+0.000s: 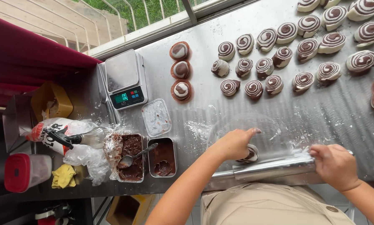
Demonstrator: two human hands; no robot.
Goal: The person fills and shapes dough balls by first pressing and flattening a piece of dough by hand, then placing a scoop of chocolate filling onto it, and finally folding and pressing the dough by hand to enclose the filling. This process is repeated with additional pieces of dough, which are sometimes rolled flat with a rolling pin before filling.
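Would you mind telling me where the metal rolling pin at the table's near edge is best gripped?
Probably at its two ends, from above. The rolling pin lies flat along the table edge; the right hand grips its right end, and the left end is free.
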